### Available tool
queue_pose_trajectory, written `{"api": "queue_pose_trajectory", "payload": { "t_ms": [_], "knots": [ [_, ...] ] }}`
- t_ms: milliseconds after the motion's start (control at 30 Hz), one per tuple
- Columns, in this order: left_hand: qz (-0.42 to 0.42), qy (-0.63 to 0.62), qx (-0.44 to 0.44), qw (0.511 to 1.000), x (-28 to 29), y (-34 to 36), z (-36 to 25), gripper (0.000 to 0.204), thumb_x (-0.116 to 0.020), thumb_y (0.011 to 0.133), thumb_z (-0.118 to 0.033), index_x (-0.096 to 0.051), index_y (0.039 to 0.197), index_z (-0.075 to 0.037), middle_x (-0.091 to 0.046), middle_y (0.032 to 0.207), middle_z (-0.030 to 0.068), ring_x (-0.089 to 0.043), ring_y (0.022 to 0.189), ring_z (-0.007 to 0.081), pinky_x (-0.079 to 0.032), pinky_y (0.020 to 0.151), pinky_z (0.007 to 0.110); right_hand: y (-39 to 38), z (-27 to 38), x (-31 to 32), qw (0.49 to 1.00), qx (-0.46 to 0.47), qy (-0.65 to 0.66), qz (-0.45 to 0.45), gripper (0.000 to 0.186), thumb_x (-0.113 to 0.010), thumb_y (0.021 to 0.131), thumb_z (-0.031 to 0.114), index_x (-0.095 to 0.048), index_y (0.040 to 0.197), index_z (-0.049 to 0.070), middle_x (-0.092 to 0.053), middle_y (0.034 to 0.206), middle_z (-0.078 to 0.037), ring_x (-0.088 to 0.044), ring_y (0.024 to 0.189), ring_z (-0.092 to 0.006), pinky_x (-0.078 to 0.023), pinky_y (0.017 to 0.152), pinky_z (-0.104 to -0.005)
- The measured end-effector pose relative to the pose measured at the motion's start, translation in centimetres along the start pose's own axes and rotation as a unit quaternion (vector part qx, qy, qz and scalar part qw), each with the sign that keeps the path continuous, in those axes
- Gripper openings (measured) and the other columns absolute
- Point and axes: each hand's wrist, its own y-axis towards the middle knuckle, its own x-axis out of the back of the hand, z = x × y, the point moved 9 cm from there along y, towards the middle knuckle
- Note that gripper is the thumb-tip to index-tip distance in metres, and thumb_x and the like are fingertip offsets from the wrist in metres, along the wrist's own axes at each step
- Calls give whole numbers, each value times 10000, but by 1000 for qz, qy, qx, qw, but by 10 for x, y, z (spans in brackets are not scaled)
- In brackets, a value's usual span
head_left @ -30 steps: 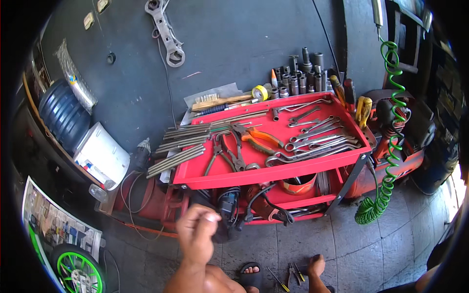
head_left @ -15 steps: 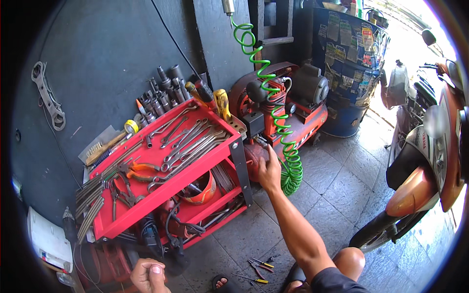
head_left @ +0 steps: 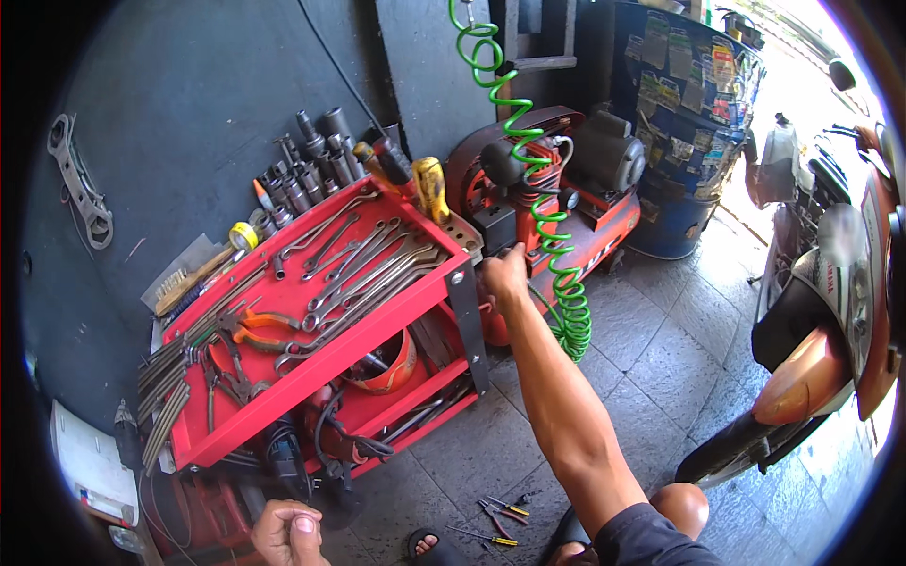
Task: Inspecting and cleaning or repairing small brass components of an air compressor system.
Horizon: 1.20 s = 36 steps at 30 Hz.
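My right arm stretches forward past the red tool cart's far right corner. At its end my right hand (head_left: 507,275) is closed, fingers bent, beside the black box on the front of the red air compressor (head_left: 596,236). What its fingers hold, if anything, is hidden. A coiled green air hose (head_left: 569,302) hangs just right of that hand. Low in the picture, my left hand (head_left: 286,534) is loosely curled with the thumb on top and nothing visible in it. Spanners (head_left: 363,274) and orange-handled pliers (head_left: 264,330) lie on the tool cart (head_left: 311,382).
Sockets (head_left: 311,160) and a yellow-handled screwdriver (head_left: 431,189) stand along the cart's back edge. Small screwdrivers and pliers (head_left: 493,517) lie on the tiled floor near my feet. A motorcycle (head_left: 812,368) stands at right; a blue drum (head_left: 679,141) is behind.
My right hand has moved up and slightly left, toward the compressor's black box, and its fingers are more bent. The view has shifted slightly. My left hand has stayed put.
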Motion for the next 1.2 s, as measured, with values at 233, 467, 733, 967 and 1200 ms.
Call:
{"api": "queue_pose_trajectory", "payload": {
  "t_ms": [233, 467, 733, 967, 1200],
  "knots": [
    [-29, -10, 32, 999, 21, -5, 8, 158, -526, 924, -125, -606, 857, -5, -534, 720, 3, -413, 596, 44, -321, 533, 200, -12, 2, -2, 998, 31, 11, -54, 849, -564, 790, 164, -124, 1428, -182, -468, 1284, -415, -481, 1248, -457, -366, 1073, -414],
    [-57, -79, 4, 995, 29, 2, 30, 281, -583, 895, -234, -505, 762, 1, -451, 630, 36, -389, 502, 73, -277, 435, 213, -7, 12, -35, 989, 117, -85, -33, 789, -588, 805, 209, -208, 1380, -175, -500, 1245, -397, -512, 1204, -439, -394, 1023, -417],
    [-53, -99, 2, 994, 41, 3, 31, 344, -586, 918, -306, -470, 779, -14, -362, 595, -4, -309, 493, 62, -217, 458, 223, 0, 44, -45, 930, 260, -258, -21, 685, -607, 821, 234, -330, 1305, -164, -556, 1186, -360, -572, 1115, -421, -446, 935, -422],
    [-51, -100, -5, 994, 42, -6, 30, 327, -514, 970, -323, -436, 830, -39, -358, 599, -8, -311, 527, 61, -228, 503, 215, -11, 56, -31, 835, 413, -362, -22, 605, -622, 835, 255, -436, 1239, -154, -605, 1134, -327, -624, 1038, -405, -493, 859, -426],
    [-29, -121, -32, 992, 29, -4, 14, 330, -503, 977, -321, -436, 823, -37, -355, 603, -10, -309, 529, 60, -227, 508, 219, -7, 54, -26, 873, 415, -253, 37, 327, -627, 840, 195, -610, 1001, -88, -692, 959, -219, -686, 887, -330, -526, 717, -391]
  ]
}}
